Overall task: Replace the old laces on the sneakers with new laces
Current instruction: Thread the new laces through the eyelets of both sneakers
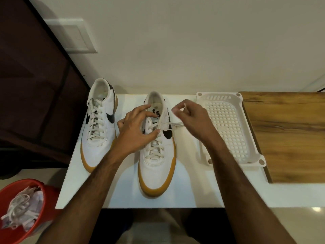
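While both hands work at the middle of the white surface (pixel 123 194), I see two white sneakers with tan soles and dark side marks standing toes toward me. My left hand (pixel 135 127) rests over the throat of the right sneaker (pixel 156 155), fingers spread and loosely curled, the thumb tip touching the lace (pixel 168 124) near the upper eyelets; I cannot tell whether it truly pinches anything. My right hand (pixel 191 118) hovers just right of that sneaker's collar, its fingertips pinching the free end of the same lace, which runs taut from the top eyelet across to the hand. Lower down this sneaker is laced in neat crosses. To the left stands the left sneaker (pixel 100 127), fully laced and apart from both hands. On the right, a white plastic basket (pixel 253 155) with a grid floor sits partly on the white surface and partly on a wooden board (pixel 288 134). At the near left, below the surface edge, a red bucket (pixel 47 205) holds loose laces (pixel 19 205) among crumpled paper.
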### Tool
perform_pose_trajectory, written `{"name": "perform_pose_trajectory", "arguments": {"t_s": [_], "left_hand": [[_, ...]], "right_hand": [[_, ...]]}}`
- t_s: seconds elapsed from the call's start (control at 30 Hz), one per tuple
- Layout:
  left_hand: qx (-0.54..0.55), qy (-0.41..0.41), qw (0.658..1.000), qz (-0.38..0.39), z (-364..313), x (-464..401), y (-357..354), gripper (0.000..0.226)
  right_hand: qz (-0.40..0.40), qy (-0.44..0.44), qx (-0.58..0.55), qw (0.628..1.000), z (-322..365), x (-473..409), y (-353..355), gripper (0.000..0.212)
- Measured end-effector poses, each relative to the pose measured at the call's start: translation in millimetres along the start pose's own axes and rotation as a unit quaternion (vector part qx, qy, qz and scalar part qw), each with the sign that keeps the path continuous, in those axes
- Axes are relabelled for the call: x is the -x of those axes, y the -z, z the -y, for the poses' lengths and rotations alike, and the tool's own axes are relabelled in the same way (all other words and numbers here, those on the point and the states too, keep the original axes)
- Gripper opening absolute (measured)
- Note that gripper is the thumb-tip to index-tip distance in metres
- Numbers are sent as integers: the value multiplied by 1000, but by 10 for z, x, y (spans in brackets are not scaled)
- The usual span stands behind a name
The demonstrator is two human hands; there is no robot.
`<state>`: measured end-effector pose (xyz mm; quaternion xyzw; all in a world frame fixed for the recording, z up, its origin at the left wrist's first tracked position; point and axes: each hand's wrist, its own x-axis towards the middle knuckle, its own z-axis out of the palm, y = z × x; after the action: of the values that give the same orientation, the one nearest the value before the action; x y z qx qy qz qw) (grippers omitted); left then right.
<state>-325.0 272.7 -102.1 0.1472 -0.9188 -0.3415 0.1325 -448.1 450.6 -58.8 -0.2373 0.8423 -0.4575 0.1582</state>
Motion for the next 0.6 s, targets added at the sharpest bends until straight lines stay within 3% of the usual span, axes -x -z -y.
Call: {"name": "perform_pose_trajectory", "arguments": {"t_s": [0.07, 0.17, 0.3, 0.43, 0.5, 0.53, 0.6], "left_hand": [[9, -4, 1000, 4, 14, -15, 8, 51], [28, -13, 999, 9, 32, -24, 20, 45], [17, -19, 999, 26, 6, -34, 27, 38], [-58, -30, 998, 19, -46, 12, 17, 47], [-94, -60, 994, -7, -122, 64, 12, 48], [-116, -87, 989, -19, -173, 88, 4, 47], [-183, -143, 973, -15, -259, 121, -44, 39]], "right_hand": [[65, 39, 133, 988, -16, -11, -68, 13], [96, 54, 171, 979, 8, -10, -83, 12], [42, 85, 212, 973, 7, 1, -125, 14], [-16, 68, 289, 955, -43, -2, -123, 27], [-32, 14, 184, 982, -55, -30, 6, 36], [-40, -20, 64, 997, -65, -36, 83, 39], [-61, -76, -198, 975, -82, -27, 185, 36]]}}
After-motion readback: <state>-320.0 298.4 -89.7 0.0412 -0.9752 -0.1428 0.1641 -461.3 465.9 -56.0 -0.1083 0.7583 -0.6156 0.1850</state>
